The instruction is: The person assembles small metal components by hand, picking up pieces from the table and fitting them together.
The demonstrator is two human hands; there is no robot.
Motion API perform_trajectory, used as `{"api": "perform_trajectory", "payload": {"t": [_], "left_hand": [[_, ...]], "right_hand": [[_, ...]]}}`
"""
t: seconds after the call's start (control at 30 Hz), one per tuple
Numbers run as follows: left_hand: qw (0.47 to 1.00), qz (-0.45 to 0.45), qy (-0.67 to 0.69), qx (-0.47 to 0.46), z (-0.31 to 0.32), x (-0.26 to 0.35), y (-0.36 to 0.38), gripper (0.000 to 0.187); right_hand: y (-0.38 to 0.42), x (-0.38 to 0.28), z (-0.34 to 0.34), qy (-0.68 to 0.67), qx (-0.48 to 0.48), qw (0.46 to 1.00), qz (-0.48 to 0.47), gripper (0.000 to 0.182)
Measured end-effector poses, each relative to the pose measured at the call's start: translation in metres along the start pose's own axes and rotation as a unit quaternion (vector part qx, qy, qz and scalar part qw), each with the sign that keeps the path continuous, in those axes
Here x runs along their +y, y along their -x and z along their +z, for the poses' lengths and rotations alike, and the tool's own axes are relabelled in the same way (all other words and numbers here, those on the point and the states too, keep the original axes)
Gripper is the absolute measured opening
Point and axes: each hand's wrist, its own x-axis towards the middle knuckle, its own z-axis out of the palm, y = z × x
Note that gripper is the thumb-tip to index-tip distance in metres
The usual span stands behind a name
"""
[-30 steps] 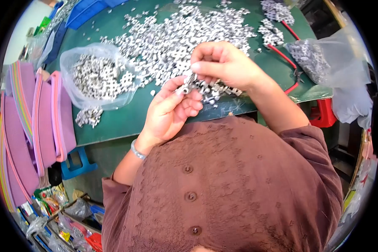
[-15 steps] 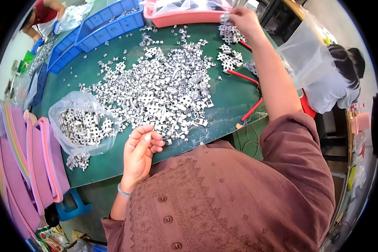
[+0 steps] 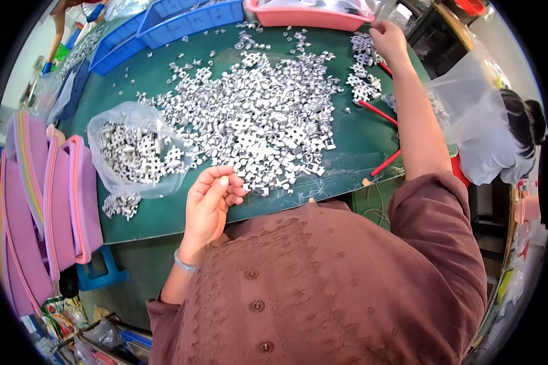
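Note:
My left hand [image 3: 211,204] is curled at the table's near edge, palm turned up and thumb pressed against the fingers. Whatever it may hold is hidden. Just beyond it spreads a large heap of small silvery metal pieces [image 3: 274,115]. My right hand [image 3: 388,42] reaches to the far right, fingers bent together at the top of a row of joined metal pieces [image 3: 364,82]. What sits between those fingertips is too small to make out. To the left, a clear plastic bag [image 3: 137,152] holds more of the joined pieces.
Pliers with red handles [image 3: 380,114] lie right of the row. A pink tray [image 3: 313,17] and blue bins [image 3: 189,23] line the far edge. Purple bags [image 3: 52,201] stand at left. Two people are nearby, one at right beside a plastic sheet [image 3: 469,91].
The view has shifted, so the table appears further right and higher. My right hand has lowered onto the far end of the row; the shiny piece at its fingertips no longer shows. My left hand stays curled.

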Motion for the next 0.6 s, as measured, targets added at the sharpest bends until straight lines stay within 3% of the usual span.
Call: {"api": "perform_trajectory", "payload": {"t": [0.13, 0.27, 0.43, 0.53, 0.57, 0.6], "left_hand": [[1.0, 0.003, -0.011, 0.006, 0.001, -0.002, -0.003, 0.018], [1.0, 0.0, -0.017, 0.009, 0.003, -0.001, -0.004, 0.017], [1.0, 0.004, -0.019, 0.017, 0.005, 0.004, -0.001, 0.017], [1.0, 0.004, -0.018, 0.025, 0.003, 0.006, 0.0, 0.017], [0.999, 0.006, -0.016, 0.027, 0.003, 0.006, -0.001, 0.018], [0.999, 0.008, -0.014, 0.029, 0.003, 0.006, -0.002, 0.018]], "right_hand": [[0.067, -0.095, -0.001, -0.158, -0.197, 0.946, -0.205, 0.021], [0.141, -0.152, 0.017, -0.165, -0.33, 0.864, -0.342, 0.026], [0.179, -0.175, 0.042, -0.099, -0.249, 0.861, -0.432, 0.02], [0.175, -0.177, 0.045, -0.111, -0.231, 0.876, -0.408, 0.014], [0.172, -0.178, 0.043, -0.173, -0.194, 0.881, -0.395, 0.01], [0.17, -0.18, 0.038, -0.24, -0.227, 0.885, -0.33, 0.014]]}}
